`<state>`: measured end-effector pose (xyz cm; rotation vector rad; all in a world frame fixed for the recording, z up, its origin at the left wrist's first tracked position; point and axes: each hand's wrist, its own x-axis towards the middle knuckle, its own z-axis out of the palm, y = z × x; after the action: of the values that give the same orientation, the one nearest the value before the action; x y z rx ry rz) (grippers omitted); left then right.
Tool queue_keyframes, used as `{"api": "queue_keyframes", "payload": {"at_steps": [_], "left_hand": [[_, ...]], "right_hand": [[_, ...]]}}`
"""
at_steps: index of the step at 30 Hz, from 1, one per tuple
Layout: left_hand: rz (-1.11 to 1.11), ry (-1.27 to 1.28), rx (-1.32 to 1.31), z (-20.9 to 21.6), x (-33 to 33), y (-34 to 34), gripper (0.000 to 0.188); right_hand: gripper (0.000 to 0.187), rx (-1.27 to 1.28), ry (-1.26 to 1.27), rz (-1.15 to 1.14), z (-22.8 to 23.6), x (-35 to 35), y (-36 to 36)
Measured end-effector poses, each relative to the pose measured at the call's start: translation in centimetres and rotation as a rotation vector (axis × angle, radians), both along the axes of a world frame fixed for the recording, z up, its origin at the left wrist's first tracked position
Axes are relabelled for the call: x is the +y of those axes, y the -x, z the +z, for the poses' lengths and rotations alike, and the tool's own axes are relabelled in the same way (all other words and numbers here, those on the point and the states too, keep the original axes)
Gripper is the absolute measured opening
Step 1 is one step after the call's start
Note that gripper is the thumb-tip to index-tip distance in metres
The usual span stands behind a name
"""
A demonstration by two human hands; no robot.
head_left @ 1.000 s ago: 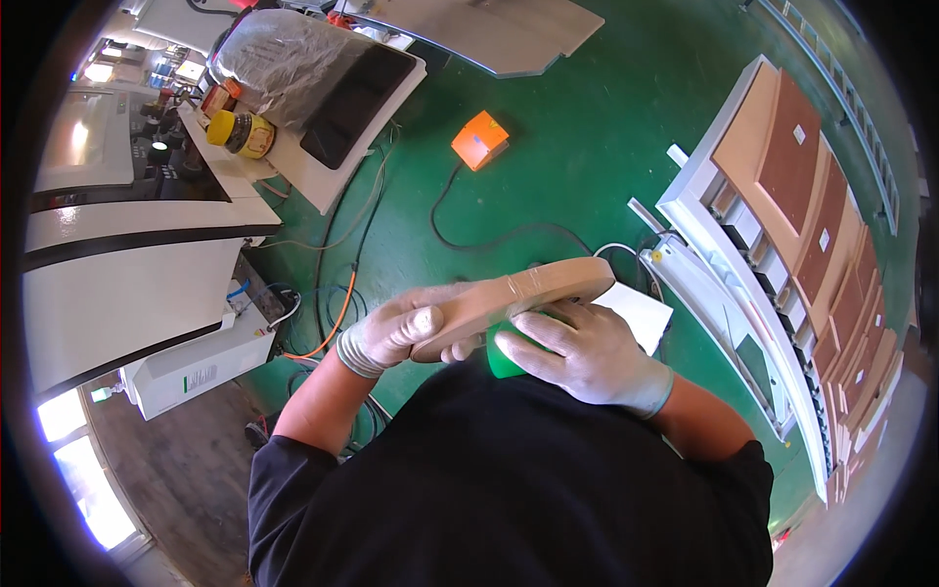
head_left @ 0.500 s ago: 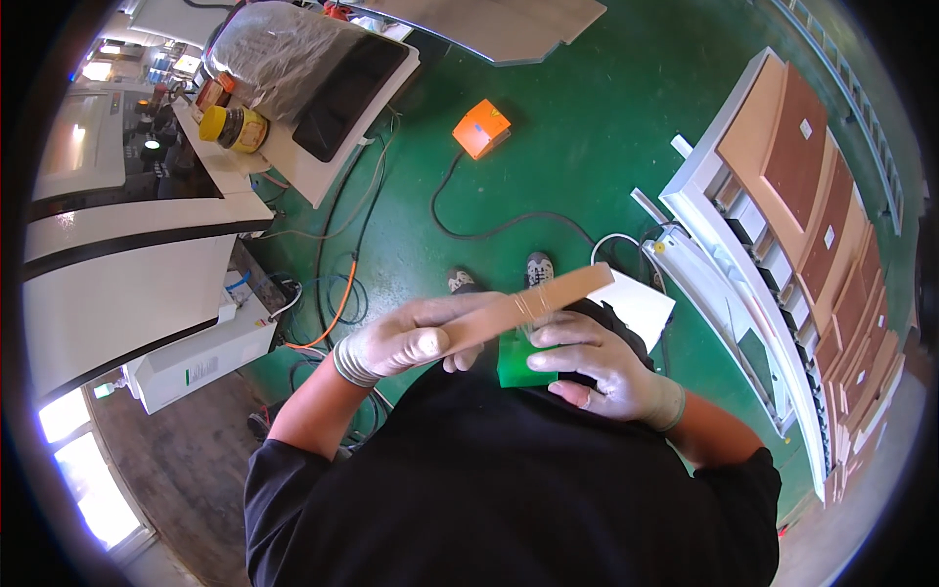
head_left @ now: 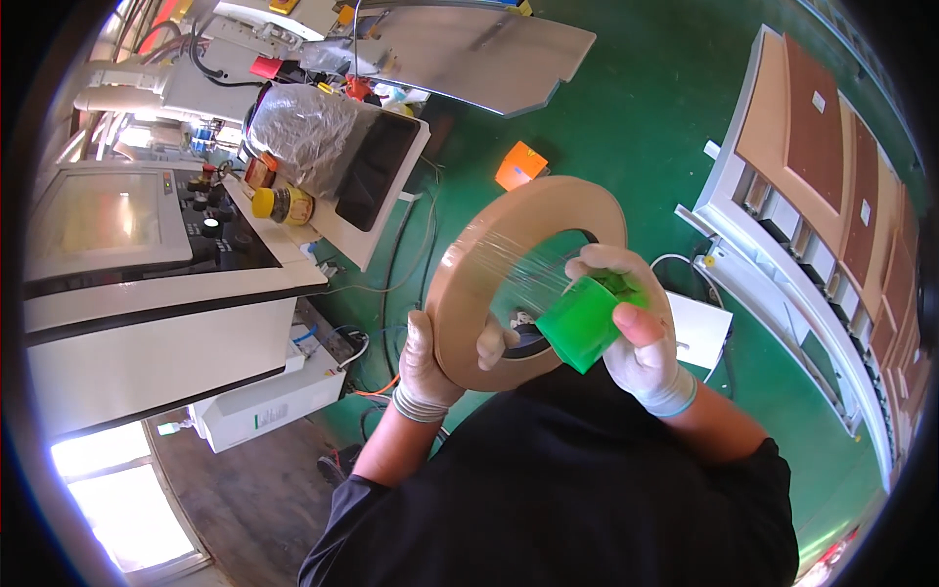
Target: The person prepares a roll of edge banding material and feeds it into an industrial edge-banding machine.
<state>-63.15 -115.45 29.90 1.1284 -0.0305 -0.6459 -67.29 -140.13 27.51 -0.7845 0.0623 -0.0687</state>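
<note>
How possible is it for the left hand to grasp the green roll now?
Probably no, though the green roll is near: the left hand is holding the brown ring, and the right hand grips the roll.

Head-worn fisheye, facing down, near both hands

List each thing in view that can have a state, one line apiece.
Ring: held up, tilted
Green roll: held, tilted
Film: stretched between ring and green roll
Left hand: gripping ring
Right hand: gripping green roll
Jar: lid on
Plastic: crumpled
Boards: overlapping
Screen: unclear, glare
</note>
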Motion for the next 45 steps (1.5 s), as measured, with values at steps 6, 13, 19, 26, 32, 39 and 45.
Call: {"api": "queue_keyframes", "payload": {"at_steps": [6, 13, 19, 26, 32, 39, 45], "left_hand": [[0.024, 0.266, 0.054, 0.2, 0.3, 0.0, 0.108], [-0.461, -0.091, 0.049, 3.0, 2.1, -0.7, 0.124], [-0.75, -0.111, -0.144, 0.9, 3.3, -0.8, 0.098], [-0.795, -0.048, -0.656, 2.2, 1.0, 1.4, 0.079], [-0.761, -0.011, -0.759, 2.1, -0.6, 1.2, 0.068], [-0.799, -0.032, -0.752, 2.1, 0.1, 2.0, 0.07], [-0.853, -0.005, -0.809, 1.7, -1.1, 1.9, 0.068]], "right_hand": [[0.055, 0.047, 0.312, 0.122, -2.9, -0.6, 0.2], [0.054, -0.093, 0.555, 0.507, -4.9, -2.1, 4.0], [0.054, -0.248, 0.61, 0.541, -5.9, -2.6, 4.7], [0.06, -0.307, 0.799, 0.702, -2.9, -4.5, 4.5], [0.067, -0.332, 0.844, 0.701, -1.6, -3.9, 4.5], [0.066, -0.165, 1.205, 0.824, 0.7, -8.2, 7.3], [0.047, 0.152, 1.058, 0.573, 3.6, -15.2, 3.1]]}}
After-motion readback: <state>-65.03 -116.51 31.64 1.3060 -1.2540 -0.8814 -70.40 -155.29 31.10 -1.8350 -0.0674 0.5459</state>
